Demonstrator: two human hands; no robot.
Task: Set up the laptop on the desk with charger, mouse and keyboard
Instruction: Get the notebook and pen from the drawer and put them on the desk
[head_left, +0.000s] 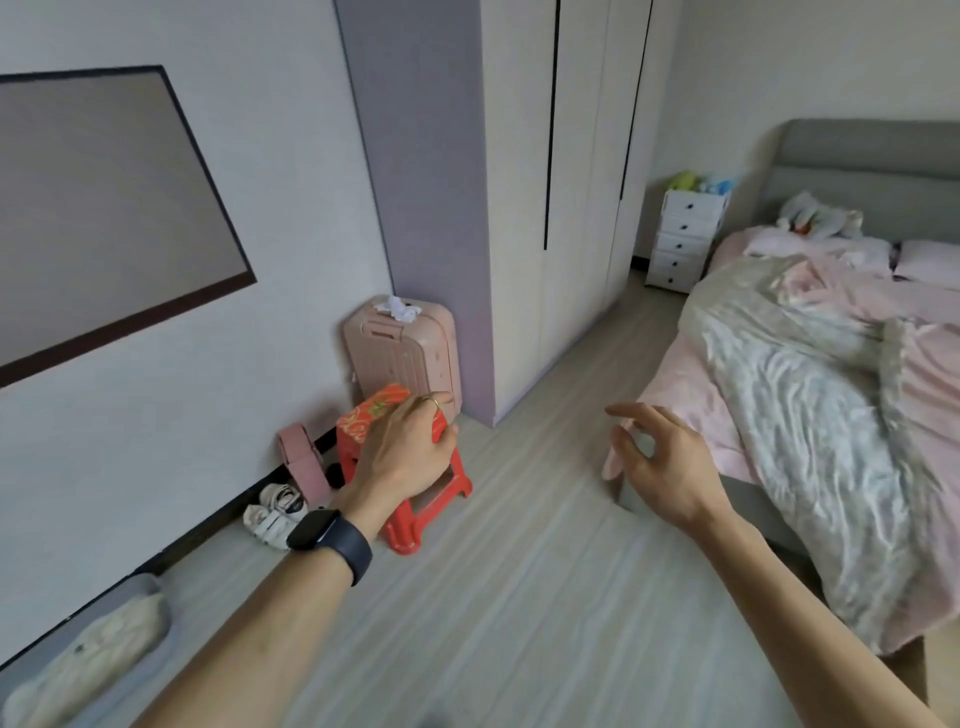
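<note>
No laptop, charger, mouse, keyboard or desk is in view. My left hand (405, 452), with a dark smartwatch on the wrist, lies over the seat of a small red plastic stool (415, 519). Its fingers and thumb are closed around the seat's edge. The stool stands tilted on the floor by the left wall. My right hand (660, 462) hovers in the air to the right, near the corner of the bed, fingers spread and holding nothing.
A pink suitcase (405, 348) stands behind the stool, against a purple pillar. White shoes (275, 512) and a pink bag (298, 452) lie by the wall. A wardrobe (571, 182), a white drawer unit (685, 239) and an unmade bed (810, 389) fill the right side.
</note>
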